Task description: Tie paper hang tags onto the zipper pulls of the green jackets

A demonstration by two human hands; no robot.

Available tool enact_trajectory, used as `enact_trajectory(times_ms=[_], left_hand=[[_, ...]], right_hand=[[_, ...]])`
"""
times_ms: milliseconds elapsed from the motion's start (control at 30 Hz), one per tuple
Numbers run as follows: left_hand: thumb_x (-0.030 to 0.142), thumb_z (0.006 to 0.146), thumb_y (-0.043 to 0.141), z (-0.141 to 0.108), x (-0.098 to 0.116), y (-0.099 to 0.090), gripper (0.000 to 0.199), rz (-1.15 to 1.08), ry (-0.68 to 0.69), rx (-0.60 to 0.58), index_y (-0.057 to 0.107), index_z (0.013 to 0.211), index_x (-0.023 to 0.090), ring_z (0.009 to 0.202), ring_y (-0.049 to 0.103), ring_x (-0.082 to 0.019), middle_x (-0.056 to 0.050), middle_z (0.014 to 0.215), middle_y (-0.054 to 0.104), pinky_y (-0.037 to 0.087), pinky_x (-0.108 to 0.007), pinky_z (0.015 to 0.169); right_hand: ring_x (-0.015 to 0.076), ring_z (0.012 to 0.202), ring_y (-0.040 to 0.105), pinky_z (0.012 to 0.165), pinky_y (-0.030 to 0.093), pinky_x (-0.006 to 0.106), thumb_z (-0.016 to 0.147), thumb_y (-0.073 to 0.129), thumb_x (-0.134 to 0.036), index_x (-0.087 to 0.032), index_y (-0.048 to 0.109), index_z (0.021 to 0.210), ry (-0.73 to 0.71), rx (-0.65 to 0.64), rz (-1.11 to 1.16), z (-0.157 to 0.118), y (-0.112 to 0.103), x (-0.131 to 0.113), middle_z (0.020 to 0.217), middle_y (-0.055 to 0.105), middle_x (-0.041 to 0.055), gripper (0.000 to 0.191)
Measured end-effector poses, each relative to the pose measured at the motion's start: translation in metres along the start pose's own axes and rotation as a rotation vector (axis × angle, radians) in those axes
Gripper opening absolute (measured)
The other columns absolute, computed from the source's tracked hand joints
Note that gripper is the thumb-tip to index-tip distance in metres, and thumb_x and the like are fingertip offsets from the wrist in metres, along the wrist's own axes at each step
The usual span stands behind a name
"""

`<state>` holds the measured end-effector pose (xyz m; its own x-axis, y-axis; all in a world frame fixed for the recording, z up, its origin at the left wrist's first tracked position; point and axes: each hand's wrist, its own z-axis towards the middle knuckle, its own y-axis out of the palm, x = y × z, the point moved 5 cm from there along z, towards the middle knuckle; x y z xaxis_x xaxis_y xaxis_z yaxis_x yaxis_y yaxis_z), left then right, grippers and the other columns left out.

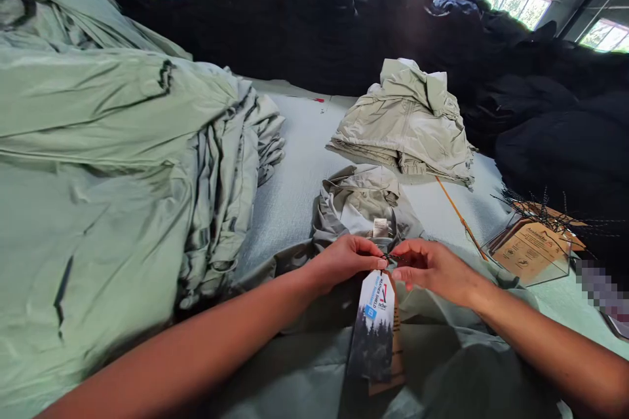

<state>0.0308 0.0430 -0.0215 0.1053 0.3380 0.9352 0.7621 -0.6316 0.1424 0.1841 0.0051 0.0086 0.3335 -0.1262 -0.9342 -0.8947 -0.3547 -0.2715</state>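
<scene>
A grey-green hooded jacket [314, 353] lies spread in front of me, its collar and a white label [380, 228] facing up. Above its front, my left hand [351, 255] pinches the black string [389, 258] of the hang tags. My right hand [425, 268] is closed on the same string from the other side, fingertips close to the left ones. From the string hangs a printed hang tag [376, 321] with a forest picture, and a brown card tag [399, 366] shows behind it. The exact hold on the string is partly hidden by the fingers.
Piled green garments [98, 118] fill the left side. Folded beige jackets [403, 124] are stacked at the back. On the right sit a clear box of brown tags [533, 249] with black strings and a phone-like object [614, 321]. Dark bundles [319, 33] line the background.
</scene>
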Motion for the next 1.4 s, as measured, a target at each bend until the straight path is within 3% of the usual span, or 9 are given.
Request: enact_trajectory(times_ms=[100,300,433,667,900,1033,1133,1233,1400], left_hand=[[0.04,0.059,0.082,0.0,0.0,0.0,0.033,0.025,0.0,0.002,0.072,0.073,0.012,0.053,0.043,-0.008,0.001,0.057,0.058,0.027,-0.022,0.051],[0.054,0.067,0.074,0.001,0.004,-0.001,0.043,0.026,0.026,-0.022,0.072,0.074,0.011,0.055,0.042,-0.008,0.0,0.06,0.056,0.027,-0.022,0.052],[0.048,0.064,0.077,0.001,0.005,0.001,0.038,0.004,0.042,-0.006,0.07,0.075,0.012,0.057,0.045,-0.008,-0.001,0.065,0.061,0.029,-0.022,0.053],[0.044,0.071,0.073,-0.001,0.007,0.001,0.031,-0.011,0.087,0.046,0.069,0.069,0.012,0.053,0.043,-0.008,-0.001,0.061,0.059,0.026,-0.023,0.05],[0.046,0.072,0.073,0.001,0.004,0.002,0.034,-0.053,0.089,0.06,0.066,0.076,0.013,0.06,0.051,-0.009,-0.005,0.075,0.068,0.03,-0.021,0.053],[0.048,0.072,0.071,0.001,0.004,0.003,0.036,-0.01,0.108,0.047,0.066,0.076,0.012,0.06,0.051,-0.01,-0.006,0.075,0.068,0.03,-0.021,0.052],[0.046,0.078,0.065,-0.003,0.012,-0.003,0.035,0.133,0.121,0.063,0.069,0.085,0.012,0.064,0.057,-0.014,-0.006,0.078,0.068,0.037,-0.022,0.054],[0.035,0.084,0.057,-0.012,0.037,-0.017,0.028,0.444,0.249,0.188,0.07,0.101,0.016,0.075,0.062,-0.018,-0.006,0.081,0.069,0.045,-0.026,0.064],[0.013,0.077,0.058,0.0,0.068,-0.026,0.016,1.073,0.334,0.25,0.072,0.081,0.02,0.082,0.061,-0.021,-0.006,0.083,0.069,0.042,-0.03,0.075]], right_hand=[[0.0099,0.054,0.054,0.048,0.037,0.023,0.071,0.075,-0.049,-0.017,0.063,0.087,-0.01,0.085,0.001,0.003,-0.007,-0.005,0.067,0.06,-0.0025,0.038],[0.0089,0.052,0.053,0.047,0.037,0.022,0.07,0.073,-0.047,-0.017,0.065,0.076,-0.024,0.101,-0.071,0.01,-0.015,-0.02,0.065,0.06,-0.0017,0.032],[0.0102,0.052,0.055,0.048,0.038,0.023,0.073,0.07,-0.047,-0.018,0.065,0.074,-0.059,0.089,-0.165,0.017,-0.012,-0.024,0.063,0.061,-0.0018,0.03],[0.0122,0.053,0.058,0.046,0.04,0.024,0.076,0.067,-0.051,-0.018,0.065,0.095,-0.075,0.136,-0.132,0.021,-0.022,-0.029,0.068,0.064,-0.0007,0.037],[0.0207,0.087,0.063,0.074,0.048,0.033,0.081,0.063,-0.047,-0.018,0.074,0.093,-0.186,0.224,-0.317,0.017,-0.034,-0.034,0.094,0.073,0.0068,0.033],[0.0192,0.078,0.063,0.075,0.049,0.033,0.073,0.071,-0.048,-0.017,0.076,0.084,-0.09,0.168,-0.177,0.023,-0.032,-0.022,0.083,0.074,0.0052,0.033],[0.0147,0.064,0.057,0.065,0.047,0.03,0.068,0.075,-0.049,-0.015,0.076,0.078,-0.053,0.12,-0.1,0.028,-0.033,-0.017,0.068,0.068,0.0028,0.035],[0.0134,0.061,0.055,0.063,0.047,0.029,0.068,0.075,-0.045,-0.016,0.076,0.076,-0.063,0.082,-0.075,0.034,-0.036,-0.016,0.064,0.066,0.0014,0.03],[0.013,0.058,0.053,0.058,0.042,0.026,0.072,0.067,-0.031,-0.018,0.074,0.07,-0.129,0.089,-0.217,0.052,-0.039,-0.01,0.06,0.064,0.0003,0.015]])
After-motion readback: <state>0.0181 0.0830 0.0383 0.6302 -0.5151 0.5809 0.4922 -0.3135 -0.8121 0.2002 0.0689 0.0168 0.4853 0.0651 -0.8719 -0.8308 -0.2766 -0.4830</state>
